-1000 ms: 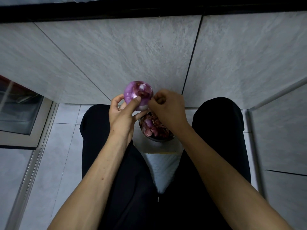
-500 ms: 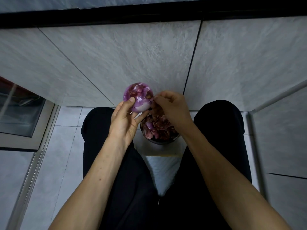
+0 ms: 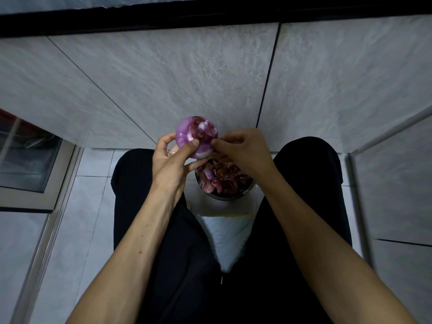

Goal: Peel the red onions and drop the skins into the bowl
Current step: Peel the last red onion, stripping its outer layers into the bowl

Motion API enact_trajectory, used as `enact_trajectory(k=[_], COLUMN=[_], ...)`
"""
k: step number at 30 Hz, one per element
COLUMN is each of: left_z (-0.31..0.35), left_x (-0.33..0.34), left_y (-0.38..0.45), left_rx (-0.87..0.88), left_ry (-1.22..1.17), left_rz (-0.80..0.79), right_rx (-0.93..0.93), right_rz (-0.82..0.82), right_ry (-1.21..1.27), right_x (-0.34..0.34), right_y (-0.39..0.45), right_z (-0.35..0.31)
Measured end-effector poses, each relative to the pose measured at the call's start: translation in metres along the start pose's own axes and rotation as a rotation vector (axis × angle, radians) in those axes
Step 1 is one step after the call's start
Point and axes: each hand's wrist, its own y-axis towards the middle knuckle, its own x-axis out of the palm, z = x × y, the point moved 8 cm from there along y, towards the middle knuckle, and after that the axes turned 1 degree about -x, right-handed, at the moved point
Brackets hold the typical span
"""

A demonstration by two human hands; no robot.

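Open room: the hands work above the gap between the two knees; in front of them a grey tiled wall rises close, and a second wall closes the right side.
Edges: a black band runs along the top of the front wall; on the left a framed glass panel stands beside the light floor tiles.
What stands in the way: the black trousers on both legs border the bowl on left and right; the right forearm passes over the bowl's right rim.
Bowl: a dark bowl sits low between the knees, on a white surface whose nature I cannot tell; it is filled with red-purple skins.
Onion: the red onion is held in the air, above and a little left of the bowl; its left part is smooth, shiny purple, its top and right part carry dark red torn skin, and the bottom shows white.
Left hand: the left hand has its grip closed around the onion, thumb on the front, fingers behind.
Right hand: the right hand touches the onion's right side, finger and thumb pinched together at the skin there.
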Motion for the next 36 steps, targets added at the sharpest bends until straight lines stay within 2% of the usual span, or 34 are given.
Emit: enact_trajectory(k=[9, 15, 26, 36], left_z=[-0.0013, -0.0007, -0.0057, -0.008], left_x=[0.0009, -0.0026, -0.0053, -0.0045], left_y=[-0.0033, -0.0027, -0.0002, -0.0002], left_rx=[0.003, -0.002, -0.005, -0.004], left_ry=[0.005, -0.018, 0.017, 0.046], left_rz=[0.004, 0.011, 0.012, 0.0], right_rx=[-0.004, 0.007, 0.073, 0.031], right_rz=[0.061, -0.012, 0.022, 0.035], right_ry=[0.031, 0.038, 0.089, 0.054], right_x=[-0.0038, 0.0035, 0.004, 0.0034], right_y=[0.0033, -0.001, -0.0014, -0.0031], right_z=[0.0085, 0.0032, 0.0088, 0.0063])
